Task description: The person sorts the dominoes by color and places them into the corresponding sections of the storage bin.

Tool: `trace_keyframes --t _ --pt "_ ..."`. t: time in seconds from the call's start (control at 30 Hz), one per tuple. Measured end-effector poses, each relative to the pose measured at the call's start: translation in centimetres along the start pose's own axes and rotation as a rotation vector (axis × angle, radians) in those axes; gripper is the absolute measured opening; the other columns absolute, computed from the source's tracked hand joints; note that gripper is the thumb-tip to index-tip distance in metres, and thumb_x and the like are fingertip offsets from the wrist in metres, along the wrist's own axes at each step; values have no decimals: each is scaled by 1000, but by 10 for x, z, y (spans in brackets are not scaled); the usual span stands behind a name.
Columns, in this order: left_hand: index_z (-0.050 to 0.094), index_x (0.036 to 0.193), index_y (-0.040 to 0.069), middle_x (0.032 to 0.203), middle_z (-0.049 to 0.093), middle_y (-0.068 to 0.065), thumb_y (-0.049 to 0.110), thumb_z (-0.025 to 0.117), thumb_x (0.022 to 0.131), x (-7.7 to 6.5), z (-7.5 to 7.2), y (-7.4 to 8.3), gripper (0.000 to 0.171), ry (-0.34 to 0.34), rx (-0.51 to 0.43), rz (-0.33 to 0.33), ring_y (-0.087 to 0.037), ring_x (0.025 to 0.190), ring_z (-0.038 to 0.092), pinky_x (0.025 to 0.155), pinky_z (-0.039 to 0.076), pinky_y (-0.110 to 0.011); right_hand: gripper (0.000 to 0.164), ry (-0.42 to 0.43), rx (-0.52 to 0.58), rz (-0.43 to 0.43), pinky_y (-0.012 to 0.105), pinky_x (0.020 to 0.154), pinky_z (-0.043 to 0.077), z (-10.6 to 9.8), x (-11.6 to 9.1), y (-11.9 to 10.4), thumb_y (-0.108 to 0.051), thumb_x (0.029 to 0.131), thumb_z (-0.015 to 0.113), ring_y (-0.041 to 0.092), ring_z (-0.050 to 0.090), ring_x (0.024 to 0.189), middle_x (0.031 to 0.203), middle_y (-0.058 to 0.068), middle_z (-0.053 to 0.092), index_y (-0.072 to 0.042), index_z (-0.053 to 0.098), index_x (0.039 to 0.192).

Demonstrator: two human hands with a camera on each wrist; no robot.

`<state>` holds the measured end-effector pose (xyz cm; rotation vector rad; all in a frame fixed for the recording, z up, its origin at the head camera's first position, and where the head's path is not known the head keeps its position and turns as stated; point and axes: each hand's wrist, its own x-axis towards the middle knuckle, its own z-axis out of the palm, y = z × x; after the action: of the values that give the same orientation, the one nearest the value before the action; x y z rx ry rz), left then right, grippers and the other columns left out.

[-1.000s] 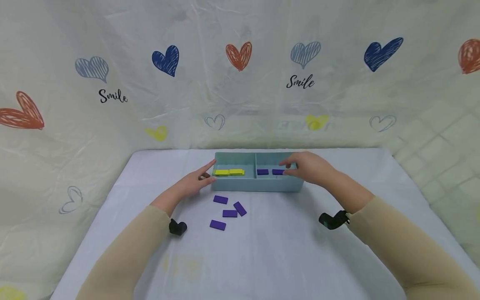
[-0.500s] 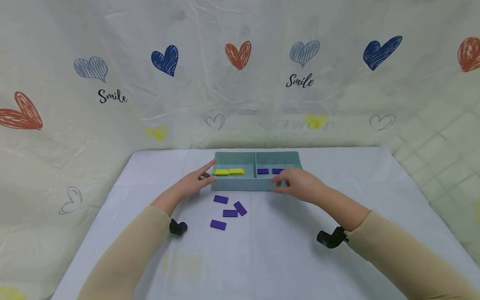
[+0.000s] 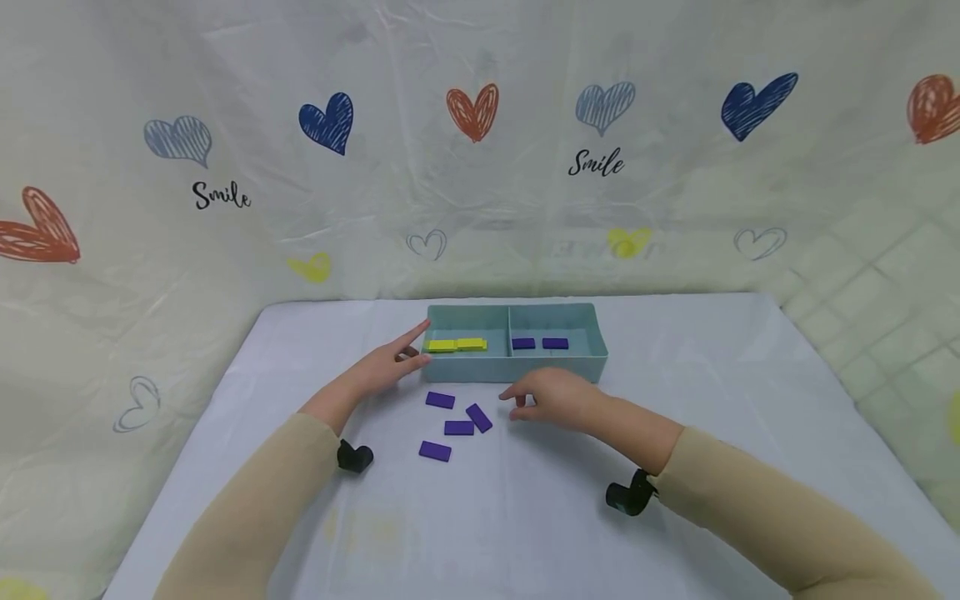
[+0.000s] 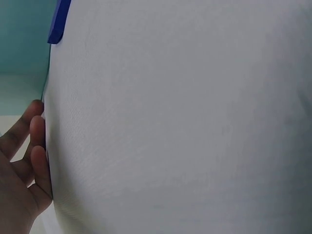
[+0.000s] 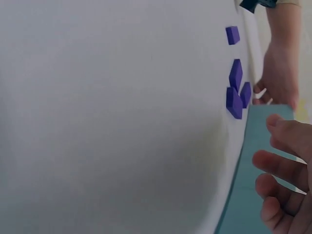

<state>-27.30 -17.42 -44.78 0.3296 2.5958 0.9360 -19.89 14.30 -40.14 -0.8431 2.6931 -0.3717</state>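
Observation:
A teal two-compartment box (image 3: pixel 480 369) stands near the back of the table. My left hand (image 3: pixel 378 369) rests at its left end, index finger extended to the far corner and thumb by the near one. In the left wrist view, the fingertips (image 4: pixel 39 127) lie right at the box's edge. In front of the box lie several loose purple rectangular blocks (image 3: pixel 459 427). My right hand (image 3: pixel 558 398) hovers just right of them, fingers loosely bent, holding nothing. Two purple blocks (image 3: pixel 555 343) lie in the right compartment, yellow blocks (image 3: pixel 471 343) in the left one.
A white cloth (image 3: pixel 525 517) covers the table. Behind it hangs a pale sheet (image 3: pixel 517 192) printed with hearts and "Smile". Small black devices (image 3: pixel 630 493) sit at both wrists, by the beige sleeves.
My right hand has left the right compartment and moved forward over the box's front wall and leftward toward the loose blocks. My left hand has stayed at the box's left end.

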Motion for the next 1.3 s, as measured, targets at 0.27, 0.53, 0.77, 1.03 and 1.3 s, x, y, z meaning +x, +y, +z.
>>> trace_keyframes --t 0.27,0.53,0.77,1.03,1.3 --pt "7 152 58 141 52 -11 67 50 93 -2 0 4 73 -2 12 -3 -34 123 53 102 41 -57 37 -35 29 -35 30 82 51 10 18 -13 -30 88 76 9 58 84 91 -12 68 -21 71 124" --pt "8 153 56 142 51 -13 62 51 95 -3 0 6 73 -4 7 2 -35 126 51 102 41 -57 48 -77 5 -35 27 79 48 20 34 -20 -37 85 79 10 54 84 88 -12 61 -22 68 130" --pt "8 152 58 141 51 -13 62 52 95 -1 1 4 72 -1 1 2 -36 126 51 102 41 -57 55 -88 5 -14 27 74 46 26 40 -24 -41 83 80 11 52 83 85 -9 56 -19 66 131" --pt "8 152 59 141 52 -13 66 51 94 2 2 2 73 -1 5 12 -36 127 51 101 42 -58 49 -98 -32 -8 24 73 46 29 39 -23 -36 85 79 10 52 82 88 -10 54 -23 66 131" --pt "7 151 59 142 51 -12 62 51 96 0 2 3 71 -2 10 8 -36 127 51 102 41 -58 41 -87 -40 13 29 87 50 24 30 -18 -24 90 73 10 53 91 106 -8 62 -29 67 130"
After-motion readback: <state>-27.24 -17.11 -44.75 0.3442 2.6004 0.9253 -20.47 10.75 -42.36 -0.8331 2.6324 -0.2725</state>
